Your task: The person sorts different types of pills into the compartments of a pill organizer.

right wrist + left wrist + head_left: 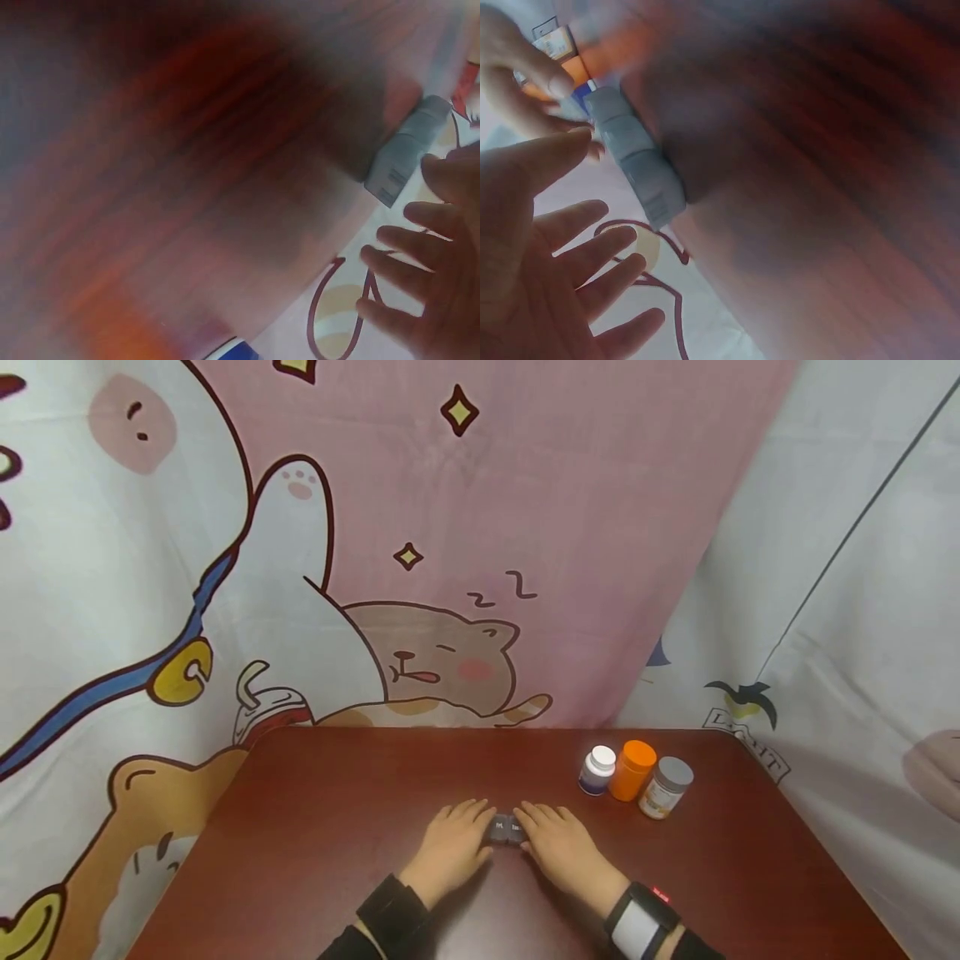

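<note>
A short row of dark grey, keycap-like blocks [507, 828] with pale letters lies on the table between my two hands. Seen from the left wrist, the row of blocks [634, 154] has three rounded sections side by side. My left hand [453, 843] is at the row's left end, its fingers [604, 274] extended and spread. At the right end is my right hand [558, 847], also with extended fingers [397, 270]. Both hands sit very close to the ends; whether they touch them I cannot tell. Neither hand curls round the blocks.
Three bottles stand at the back right of the brown table [337, 810]: a white-capped one [597, 770], an orange one [633, 771] and a grey-lidded one [666, 787]. Behind the table hangs a cartoon-printed cloth [600, 527].
</note>
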Motion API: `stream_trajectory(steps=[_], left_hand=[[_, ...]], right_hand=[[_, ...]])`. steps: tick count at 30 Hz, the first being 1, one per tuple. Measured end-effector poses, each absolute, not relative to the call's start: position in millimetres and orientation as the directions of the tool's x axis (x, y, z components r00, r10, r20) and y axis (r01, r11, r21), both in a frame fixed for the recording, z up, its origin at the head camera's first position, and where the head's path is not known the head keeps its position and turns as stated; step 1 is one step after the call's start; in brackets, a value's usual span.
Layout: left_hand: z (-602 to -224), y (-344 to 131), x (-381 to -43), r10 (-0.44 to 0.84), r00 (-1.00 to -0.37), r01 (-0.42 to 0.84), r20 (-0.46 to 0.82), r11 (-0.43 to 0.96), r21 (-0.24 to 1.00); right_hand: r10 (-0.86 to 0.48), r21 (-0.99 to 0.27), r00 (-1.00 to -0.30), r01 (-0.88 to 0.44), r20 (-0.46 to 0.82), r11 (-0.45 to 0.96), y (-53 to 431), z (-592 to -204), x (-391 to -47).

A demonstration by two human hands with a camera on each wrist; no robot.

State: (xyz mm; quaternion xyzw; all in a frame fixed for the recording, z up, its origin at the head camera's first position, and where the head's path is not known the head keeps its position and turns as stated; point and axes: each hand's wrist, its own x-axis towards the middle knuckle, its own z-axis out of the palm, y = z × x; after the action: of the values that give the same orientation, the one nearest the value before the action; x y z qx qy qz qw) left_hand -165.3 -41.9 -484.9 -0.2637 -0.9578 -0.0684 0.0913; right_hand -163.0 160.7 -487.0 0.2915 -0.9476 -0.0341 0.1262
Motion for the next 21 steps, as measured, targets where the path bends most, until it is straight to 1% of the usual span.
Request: stream_trajectory(steps=[4,8,11,15,18,21], left_hand=[[-489.7,-33.2,-173.2,0.516,-0.822,0.546,0.238,0.835,0.075],[-495.8,-27.8,-179.7,0.535,-0.802,0.577,0.267,0.809,0.113],[-498.0,-25.5,-181.7,0.517,-0.813,0.568,0.267,0.804,0.174],[-496.7,-22.6,-182.7,0.479,-0.845,0.531,0.239,0.806,0.261],[-494.5,-20.4,-183.9,0.474,-0.853,0.52,0.22,0.811,0.27],[-493.3,-19.3,-184.5,0.473,-0.855,0.515,0.213,0.821,0.246]], right_hand=[[-0.615,0.203,-0.749,-0.58,0.246,0.788,154.3,-486.6,-169.8],[-0.675,0.289,-0.694,-0.611,0.251,0.737,150.2,-490.2,-173.7],[-0.71,0.341,-0.652,-0.625,0.265,0.702,149.4,-495.4,-175.5],[-0.731,0.39,-0.623,-0.622,0.279,0.679,151.0,-499.5,-176.7],[-0.742,0.425,-0.609,-0.615,0.279,0.664,152.2,-498.6,-176.9],[-0.771,0.476,-0.58,-0.617,0.264,0.627,151.9,-496.1,-177.5]])
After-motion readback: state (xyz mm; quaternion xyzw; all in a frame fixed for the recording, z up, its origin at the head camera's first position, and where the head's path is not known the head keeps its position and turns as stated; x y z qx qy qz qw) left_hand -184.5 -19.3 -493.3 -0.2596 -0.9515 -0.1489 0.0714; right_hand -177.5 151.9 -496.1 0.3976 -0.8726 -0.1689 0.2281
